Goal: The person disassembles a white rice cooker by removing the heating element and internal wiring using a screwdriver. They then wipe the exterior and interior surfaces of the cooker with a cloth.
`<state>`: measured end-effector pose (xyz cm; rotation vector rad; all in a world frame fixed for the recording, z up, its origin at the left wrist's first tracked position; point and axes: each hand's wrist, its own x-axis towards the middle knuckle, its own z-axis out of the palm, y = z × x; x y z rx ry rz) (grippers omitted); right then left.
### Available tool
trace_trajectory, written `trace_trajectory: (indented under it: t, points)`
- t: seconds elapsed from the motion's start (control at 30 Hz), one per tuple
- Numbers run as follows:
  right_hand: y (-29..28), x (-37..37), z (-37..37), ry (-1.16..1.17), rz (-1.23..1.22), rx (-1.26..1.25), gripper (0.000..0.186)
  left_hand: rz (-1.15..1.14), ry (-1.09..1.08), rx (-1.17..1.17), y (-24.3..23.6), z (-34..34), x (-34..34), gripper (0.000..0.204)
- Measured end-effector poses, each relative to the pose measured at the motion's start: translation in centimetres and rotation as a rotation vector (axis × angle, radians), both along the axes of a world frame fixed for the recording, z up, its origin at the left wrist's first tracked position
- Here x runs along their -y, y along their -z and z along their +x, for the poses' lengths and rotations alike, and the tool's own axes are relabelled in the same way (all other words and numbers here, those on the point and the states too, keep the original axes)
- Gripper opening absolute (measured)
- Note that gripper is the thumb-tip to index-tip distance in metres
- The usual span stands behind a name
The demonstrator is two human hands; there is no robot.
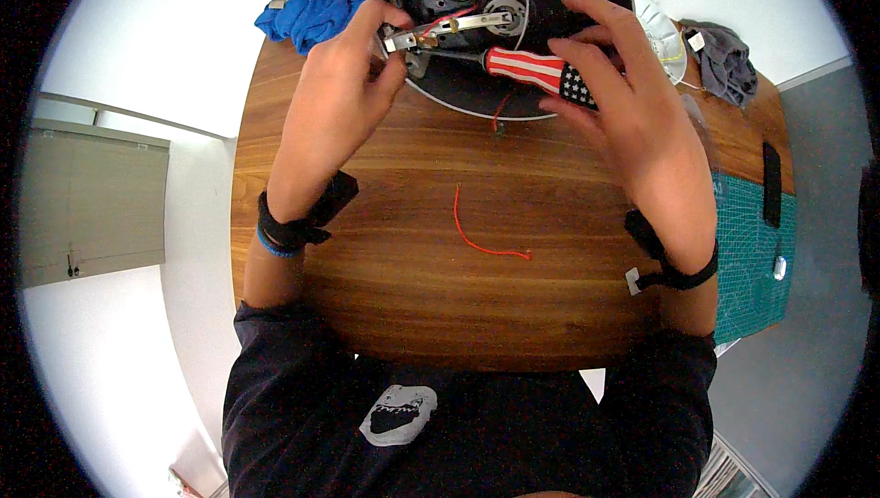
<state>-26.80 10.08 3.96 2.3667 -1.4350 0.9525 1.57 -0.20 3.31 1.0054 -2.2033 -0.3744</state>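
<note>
A round black appliance housing [449,99] with a pale rim lies at the far side of the table, its inner parts showing. Across it runs a long metal strip [467,24] beside a round metal part [506,14] and a red wire. The thumb and fingers of my left hand [335,94] are closed on the strip's left end. In my right hand [646,122] is a screwdriver [524,69] with a red-and-white striped, starred handle. Its shaft points left, toward the strip's end beside my left fingertips, where the tip is hard to make out.
A loose red wire [472,243] lies mid-table, and a shorter one [500,113] by the housing's rim. Blue cloth [316,16] sits far left, grey cloth [733,67] far right. To the right, a green cutting mat [753,269] bears a black flat object [772,184].
</note>
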Motion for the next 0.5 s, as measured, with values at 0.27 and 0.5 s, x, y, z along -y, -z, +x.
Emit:
trace_trajectory:
  t: [0.27, 0.5]
  points:
    - [-1.4, -1.3, 0.4, 0.121, 0.136, -0.277, 0.032, 0.061, -0.017, 0.019, -0.4, -0.1, -0.4, 0.033]
    - [-1.0, -0.8, 0.8, 0.035, 0.044, -0.175, 0.03, 0.05, -0.016, 0.03, -0.4, -0.2, -0.3, 0.034]
